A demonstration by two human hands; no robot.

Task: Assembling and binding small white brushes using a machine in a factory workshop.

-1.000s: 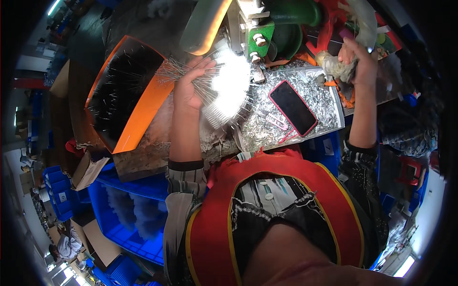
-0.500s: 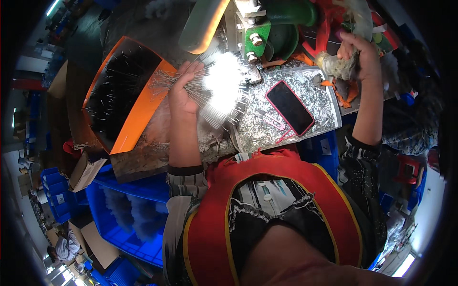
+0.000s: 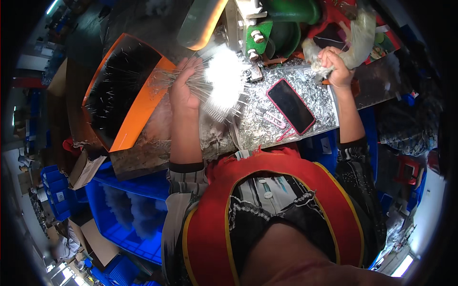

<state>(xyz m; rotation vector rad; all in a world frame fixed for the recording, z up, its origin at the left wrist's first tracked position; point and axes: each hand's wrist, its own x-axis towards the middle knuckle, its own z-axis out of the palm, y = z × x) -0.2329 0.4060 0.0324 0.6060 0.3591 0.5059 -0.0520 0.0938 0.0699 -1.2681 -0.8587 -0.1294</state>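
My left hand (image 3: 185,90) is closed around a bundle of thin metal wires (image 3: 202,88), gripped at its middle. Glare from the lamp (image 3: 202,24) washes out the bundle's right part, where the fine ends fan out beside the green machine (image 3: 258,40). Its left ends reach over the rim of an orange bin (image 3: 138,112), which holds many dark pieces with wire stems. At the upper right, my right hand (image 3: 337,67) is wrapped around a curved handle (image 3: 362,40) covered in whitish, crumpled material. Red arms (image 3: 329,21) of the machine show beside that handle.
A phone with a pink edge (image 3: 292,107) and a small pink-handled cutter (image 3: 273,119) lie on a silvery board (image 3: 253,128). Blue crates (image 3: 109,229) stand below the bench's left side, one with grey fluffy bundles. A cardboard box (image 3: 98,243) sits at the lower left.
My right hand has moved left and nearer to me, and the whitish handle has swung with it. My left hand stays almost in place with the wire bundle.
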